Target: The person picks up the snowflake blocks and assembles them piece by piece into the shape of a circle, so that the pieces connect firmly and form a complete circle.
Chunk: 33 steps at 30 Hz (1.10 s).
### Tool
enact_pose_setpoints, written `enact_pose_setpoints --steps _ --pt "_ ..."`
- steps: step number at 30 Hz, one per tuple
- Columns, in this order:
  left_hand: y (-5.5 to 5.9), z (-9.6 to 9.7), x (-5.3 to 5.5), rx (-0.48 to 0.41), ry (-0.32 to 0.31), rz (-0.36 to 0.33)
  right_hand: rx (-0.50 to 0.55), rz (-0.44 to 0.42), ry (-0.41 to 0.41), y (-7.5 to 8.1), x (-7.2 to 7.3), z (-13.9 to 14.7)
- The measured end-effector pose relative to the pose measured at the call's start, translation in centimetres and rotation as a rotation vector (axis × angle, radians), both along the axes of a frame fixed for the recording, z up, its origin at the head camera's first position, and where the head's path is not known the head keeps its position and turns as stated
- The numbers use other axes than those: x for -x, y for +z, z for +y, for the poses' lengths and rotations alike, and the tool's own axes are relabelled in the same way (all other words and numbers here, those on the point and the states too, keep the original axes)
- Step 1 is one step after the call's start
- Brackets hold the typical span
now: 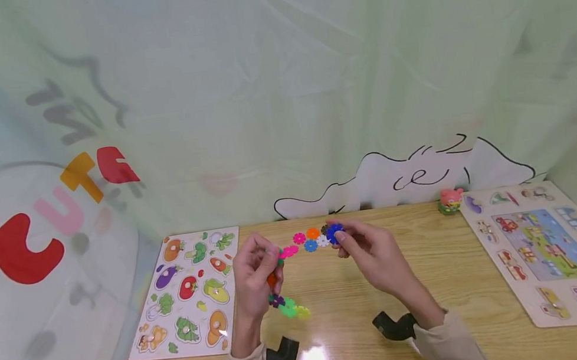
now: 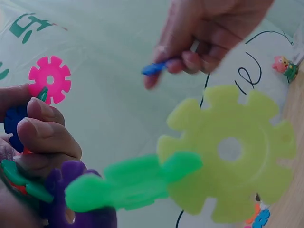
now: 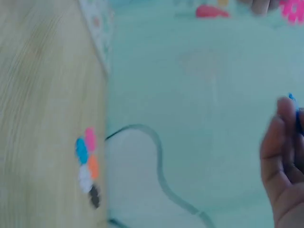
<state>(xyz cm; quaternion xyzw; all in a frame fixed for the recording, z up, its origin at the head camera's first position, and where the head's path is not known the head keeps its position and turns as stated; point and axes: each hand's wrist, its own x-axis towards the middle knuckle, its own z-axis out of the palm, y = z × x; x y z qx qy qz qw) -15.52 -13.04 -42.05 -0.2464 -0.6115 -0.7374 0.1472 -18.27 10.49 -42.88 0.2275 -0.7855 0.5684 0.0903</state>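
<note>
My left hand [image 1: 253,273] grips a chain of notched plastic flower discs, partly hidden by the fingers. At its upper end is a pink disc [image 2: 61,88]. From the lower side trail a purple disc [image 2: 97,216], a green disc [image 2: 135,183] and a yellow disc [image 2: 259,147]. Between thumb and fingers, my right hand [image 1: 379,255] pinches a dark blue disc [image 1: 335,233], apart from the chain. In the head view, a loose pink disc [image 1: 299,238], orange disc [image 1: 313,233], light blue disc [image 1: 311,246] and white disc [image 1: 323,240] lie between the hands.
A dark disc [image 3: 95,196] lies beside the white one on the wooden table [image 1: 333,293]. A vegetable puzzle board [image 1: 200,273] is at left, a vehicle puzzle board [image 1: 515,296] at right. A small pink-and-green figure [image 1: 450,201] stands at the back, before a printed curtain [image 1: 260,118].
</note>
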Motion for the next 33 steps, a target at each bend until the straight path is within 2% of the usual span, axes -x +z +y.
enact_pose_setpoints --steps 4,7,11,16,23,28,33 --pt "0.6 0.6 -0.6 0.044 0.017 0.011 0.147 0.155 0.055 1.3 -1.5 -0.7" --pt "0.9 1.0 -1.0 0.064 0.022 0.025 0.22 0.197 0.12 2.0 -2.4 -1.1" --pt "1.1 1.5 -1.3 0.077 0.013 0.067 0.261 0.233 0.172 2.6 -3.0 -1.4" --pt "1.3 2.0 -1.5 0.077 0.003 0.08 0.237 0.284 0.192 2.9 -3.2 -1.4" --pt "1.3 2.3 -1.5 0.084 0.013 0.103 0.135 0.299 0.137 3.3 -3.4 -0.9" --pt "1.4 2.5 -1.7 0.11 0.022 0.131 0.122 0.335 0.133 3.3 -3.5 -0.9" --pt "1.6 2.7 -1.8 0.11 0.006 0.157 0.147 0.413 0.139 3.1 -3.5 -1.2"
